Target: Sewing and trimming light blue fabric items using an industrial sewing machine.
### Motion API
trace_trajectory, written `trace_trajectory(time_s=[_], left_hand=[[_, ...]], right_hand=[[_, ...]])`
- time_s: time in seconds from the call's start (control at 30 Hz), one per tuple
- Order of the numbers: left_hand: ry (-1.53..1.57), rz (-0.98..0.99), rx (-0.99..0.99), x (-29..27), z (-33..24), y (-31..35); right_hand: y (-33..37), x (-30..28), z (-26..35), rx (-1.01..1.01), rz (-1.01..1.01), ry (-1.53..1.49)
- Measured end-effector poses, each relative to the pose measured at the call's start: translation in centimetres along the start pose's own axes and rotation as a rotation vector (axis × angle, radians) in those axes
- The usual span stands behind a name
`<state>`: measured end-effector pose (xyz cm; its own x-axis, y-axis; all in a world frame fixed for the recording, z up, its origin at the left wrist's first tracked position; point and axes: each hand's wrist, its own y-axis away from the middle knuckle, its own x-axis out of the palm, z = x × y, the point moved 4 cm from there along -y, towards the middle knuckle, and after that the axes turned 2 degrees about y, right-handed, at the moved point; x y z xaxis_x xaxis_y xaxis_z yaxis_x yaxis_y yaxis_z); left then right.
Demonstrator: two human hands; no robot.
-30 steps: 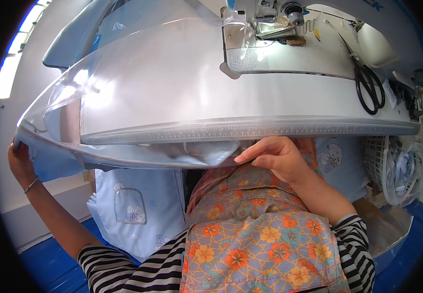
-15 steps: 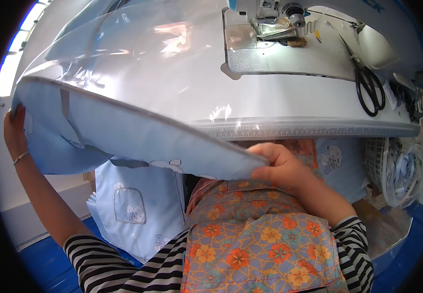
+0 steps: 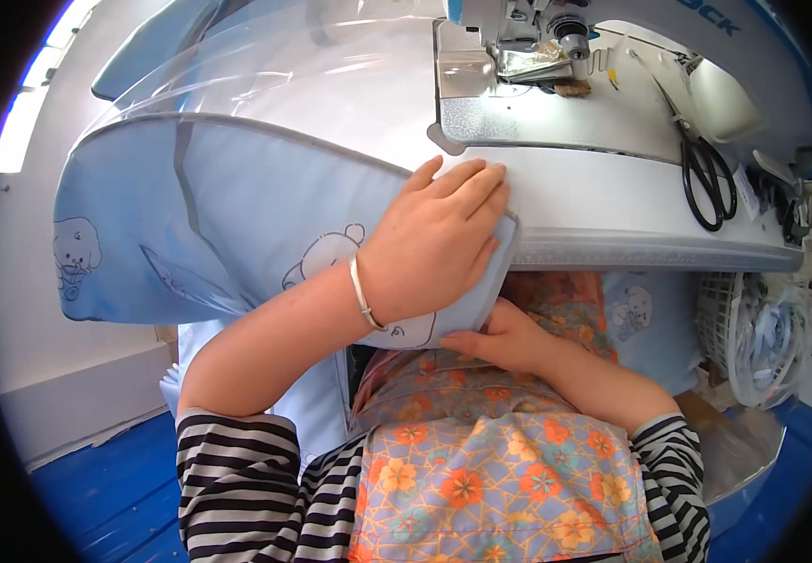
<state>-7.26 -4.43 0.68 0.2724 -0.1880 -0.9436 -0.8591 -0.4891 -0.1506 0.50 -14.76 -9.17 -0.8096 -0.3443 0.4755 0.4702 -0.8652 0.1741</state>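
A large light-blue fabric piece (image 3: 265, 188) with grey edge binding and printed cartoon animals lies across the white table's front edge, its left part hanging down. My left hand (image 3: 443, 244) reaches over and rests flat on its right end, fingers stretched toward the machine bed. At the near right corner, my right hand (image 3: 518, 342) grips the fabric's edge, thumb on top and fingers hidden beneath. Ahead of both hands is the sewing machine's needle area (image 3: 537, 61), apart from the fabric.
Black-handled scissors (image 3: 706, 178) lie at the right of the machine bed. A ruler strip (image 3: 631, 255) runs along the table edge. Below stand a white basket (image 3: 717, 314) and more blue printed fabric (image 3: 654, 324). Clear plastic (image 3: 274, 66) covers the table's left.
My left hand has let go of the fabric's far-left end and come right to lie on its right end. The fabric has settled flatter on the table; my right hand keeps its corner.
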Motion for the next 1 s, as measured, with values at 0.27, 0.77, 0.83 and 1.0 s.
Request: trace_trajectory(time_s=[0.27,0.77,0.83,1.0], left_hand=[[-0.096,-0.196,0.092,1.2,2.8,-2.3],[-0.232,-0.268,0.175,0.3,7.0,-7.0],[-0.232,-0.332,0.162,0.2,7.3,-7.5],[-0.210,-0.356,0.060,0.9,7.1,-7.1]], right_hand=[[-0.7,0.9,0.1,0.041,0.288,0.496],[-1.1,1.4,3.2,-0.108,-0.003,-0.084],[-0.6,1.3,3.5,-0.097,-0.044,-0.115],[1.0,-2.5,7.3,0.121,-0.135,0.445]])
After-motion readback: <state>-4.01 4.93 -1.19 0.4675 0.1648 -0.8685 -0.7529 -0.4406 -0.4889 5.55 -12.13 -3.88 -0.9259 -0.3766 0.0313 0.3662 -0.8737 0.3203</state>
